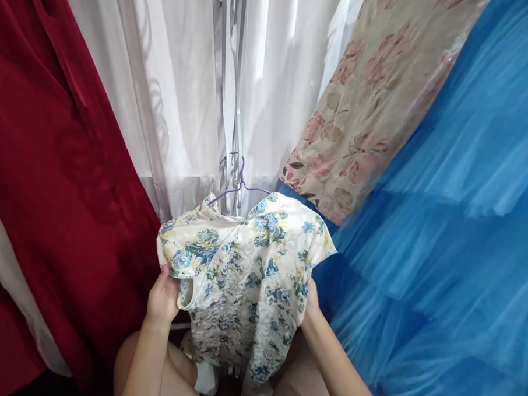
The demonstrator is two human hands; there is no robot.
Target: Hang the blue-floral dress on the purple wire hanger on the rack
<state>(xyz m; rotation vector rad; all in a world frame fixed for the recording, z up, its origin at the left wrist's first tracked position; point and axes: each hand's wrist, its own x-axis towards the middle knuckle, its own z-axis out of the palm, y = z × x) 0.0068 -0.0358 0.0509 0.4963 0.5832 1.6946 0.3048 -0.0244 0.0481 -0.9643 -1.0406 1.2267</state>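
A white dress (238, 278) with a blue and yellow floral print hangs on a thin purple hanger (241, 185) in front of me. Its hook points up by some silvery ribbons. My left hand (163, 296) grips the edge of the sleeve on the left, fingers partly behind the cloth. On the opposite side, my right hand (310, 304) holds the dress's side below the other sleeve; most of its fingers are hidden behind the fabric. The bodice looks gathered and wrinkled, and its lower part drops between my legs.
Dark red fabric (85, 172) hangs along the left. White curtains (185, 89) with shiny ribbons (231, 91) cover the back. A beige cloth with pink flowers (355, 120) and a tiered blue tulle dress (454, 241) hang on the right.
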